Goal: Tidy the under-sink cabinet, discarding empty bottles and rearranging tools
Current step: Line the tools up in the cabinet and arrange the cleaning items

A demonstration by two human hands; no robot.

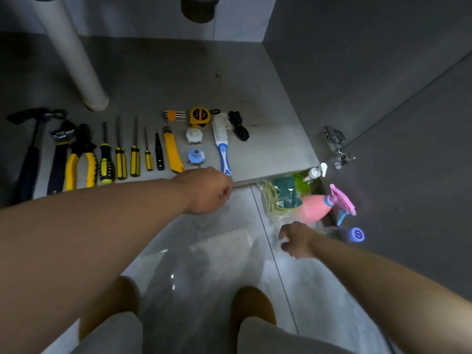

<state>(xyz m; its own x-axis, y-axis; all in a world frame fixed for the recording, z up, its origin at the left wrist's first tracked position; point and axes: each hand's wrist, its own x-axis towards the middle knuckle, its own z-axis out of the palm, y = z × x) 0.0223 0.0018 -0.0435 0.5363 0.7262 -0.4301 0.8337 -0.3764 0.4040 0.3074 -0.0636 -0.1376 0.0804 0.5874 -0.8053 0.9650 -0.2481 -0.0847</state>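
On the cabinet floor (268, 98) the tools lie in a row near the front edge, handles toward the person; at far left is a hammer (30, 149), then an adjustable wrench (60, 154), yellow-handled pliers (81, 159), four screwdrivers (120, 159) of falling size, a black tester pen (158, 154) and a yellow utility knife (172, 154); a white pipe (74, 54) stands behind the hammer. Further right, a set of hex keys (173, 115) and a yellow tape measure (200, 116) lie side by side at the back, with a white fitting (194, 136) and a blue fitting (196, 157) in front of them; beside these lies a brush (222, 144) with a blue-and-white handle, and a bundle of black cord (238, 125) just right of its head.

The left hand (207, 191) is at the cabinet's front edge, fingers curled under, meeting the end of the brush handle; whether it pinches the handle I cannot tell.

On the tiled floor at the cabinet's right corner lie a packet of sponges (281, 198), a green pump bottle (310, 175) and a pink spray bottle (319, 205) on its side; a blue round object (356, 235) lies near the nozzle. The right hand (297, 240) hovers just in front of the packet, fingers loosely curled and holding nothing; a metal hinge (337, 146) sits on the open door to the right.
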